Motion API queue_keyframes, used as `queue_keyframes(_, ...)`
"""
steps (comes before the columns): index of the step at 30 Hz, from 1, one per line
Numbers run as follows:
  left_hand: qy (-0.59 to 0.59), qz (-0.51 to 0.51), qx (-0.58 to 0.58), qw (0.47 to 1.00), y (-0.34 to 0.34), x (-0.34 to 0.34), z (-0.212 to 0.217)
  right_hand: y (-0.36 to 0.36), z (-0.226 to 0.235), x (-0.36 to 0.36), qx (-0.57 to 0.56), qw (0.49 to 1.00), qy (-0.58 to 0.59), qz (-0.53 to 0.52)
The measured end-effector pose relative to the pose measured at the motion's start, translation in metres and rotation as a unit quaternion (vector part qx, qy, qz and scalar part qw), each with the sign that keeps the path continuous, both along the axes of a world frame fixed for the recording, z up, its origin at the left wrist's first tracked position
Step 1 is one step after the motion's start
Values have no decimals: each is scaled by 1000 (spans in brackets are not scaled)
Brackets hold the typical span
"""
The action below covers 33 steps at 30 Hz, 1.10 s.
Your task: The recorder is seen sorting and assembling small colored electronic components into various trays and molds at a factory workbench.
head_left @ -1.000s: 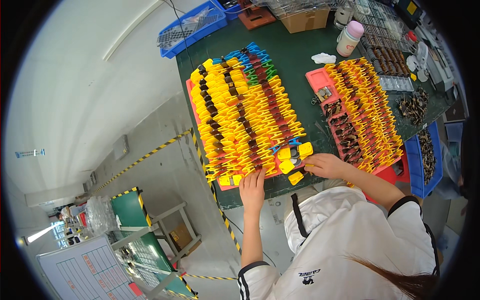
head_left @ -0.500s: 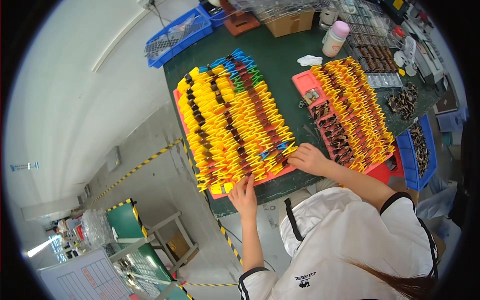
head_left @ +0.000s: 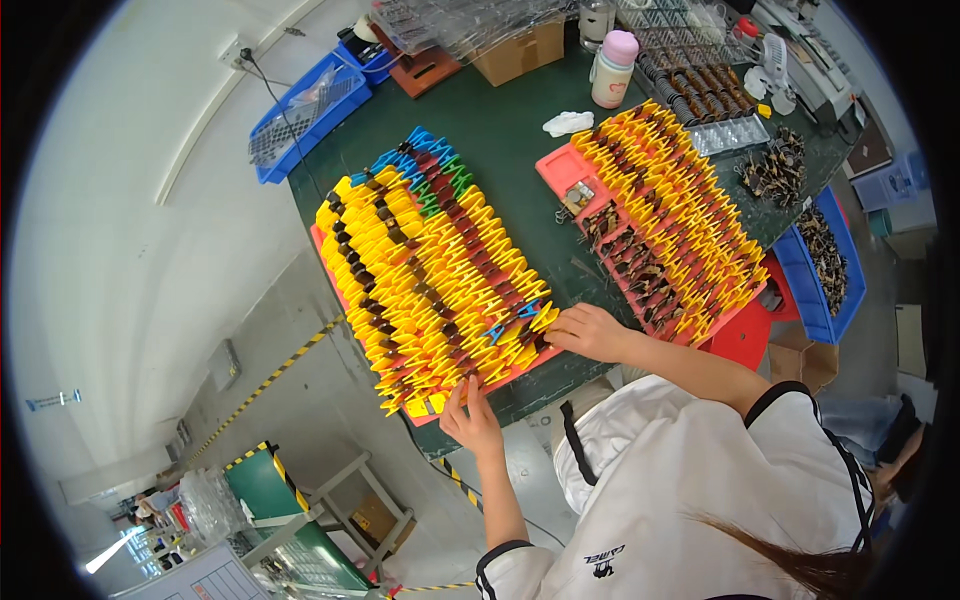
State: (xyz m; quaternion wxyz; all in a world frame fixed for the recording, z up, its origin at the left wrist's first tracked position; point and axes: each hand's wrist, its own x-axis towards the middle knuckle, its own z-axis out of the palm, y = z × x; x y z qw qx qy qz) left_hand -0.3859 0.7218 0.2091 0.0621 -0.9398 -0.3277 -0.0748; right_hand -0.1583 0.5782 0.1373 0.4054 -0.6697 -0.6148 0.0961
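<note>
Dark lettering and a small animal figure sit on the white T-shirt [head_left: 650, 500], nearer the body than the left hand [head_left: 472, 420]. Beyond the right hand [head_left: 588, 332], I see a reddish heart on the pink-lidded bottle [head_left: 612, 75]. Well left of both, the ruled whiteboard [head_left: 195, 580] and blue wall sign [head_left: 53, 400] are too small to read.

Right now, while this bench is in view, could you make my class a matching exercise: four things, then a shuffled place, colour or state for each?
1. Right hand
2. Yellow clips
3. Bottle
4. Crumpled wad

A. packed in dense rows
B. white, on the green table
C. at the left pink tray's near right corner
D. upright, pink-lidded

Pairs: 1-C; 2-A; 3-D; 4-B
</note>
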Motion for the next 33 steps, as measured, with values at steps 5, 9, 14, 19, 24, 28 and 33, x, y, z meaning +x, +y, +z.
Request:
queue_keyframes(5, 5, -6, 11, 1000, 2, 0, 4, -3, -3, 2, 15, 1000, -18, -5)
queue_keyframes(9, 11, -7, 11, 1000, 0, 0, 6, -3, -3, 0, 22, 999, -39, 4)
queue_keyframes(14, 21, 2, 4, 1000, -4, 1, 7, -3, -3, -2, 28, 999, -39, -1)
queue_keyframes(19, 19, 0, 0, 1000, -5, -1, 8, -2, 0, 0, 16, 999, -39, -10)
queue_keyframes(24, 33, -11, -8, 999, 7, 3, 12, 14, 11, 10, -12, 999, -29, -40)
queue_keyframes(28, 32, -19, -66, 997, 22, 1, 15, 19, 13, 16, -128, 973, 187, 40)
queue_keyframes(33, 28, -13, -85, 996, 24, 4, 19, 19, 8, 22, -148, 967, 201, 60)
